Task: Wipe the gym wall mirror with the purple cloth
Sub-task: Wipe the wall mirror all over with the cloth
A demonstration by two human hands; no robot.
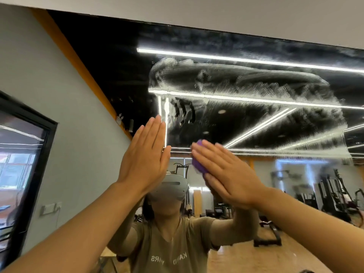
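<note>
Mirror point(256, 119): fills the centre and right of the frame, from a tilted top edge under the white ceiling down to the bottom; its upper half is covered in white streaky smears and wipe arcs over the dark reflection of light strips.
Grey wall point(49, 75): left of the frame, running along an orange band that borders the mirror's left edge; a dark-framed window point(21, 164) sits at far left and a small white wall switch point(50, 208) lower down.
Reflection: a person in a tan T-shirt point(169, 251) with a grey headset point(171, 187) shows in the lower centre of the glass; gym machines point(331, 192) and a wooden floor show at lower right.
Left hand point(145, 154): centre of the frame, fingers straight and together, palm flat toward the glass, holding nothing; whether it touches the glass cannot be told.
Right hand point(226, 172): just right of centre, fingers straight and spread slightly, slightly blurred, pressing the cloth against the glass.
Purple cloth point(199, 164): bunched under the right hand's fingers, only a purple edge showing at its left side, between the two hands and just below the smeared area.
</note>
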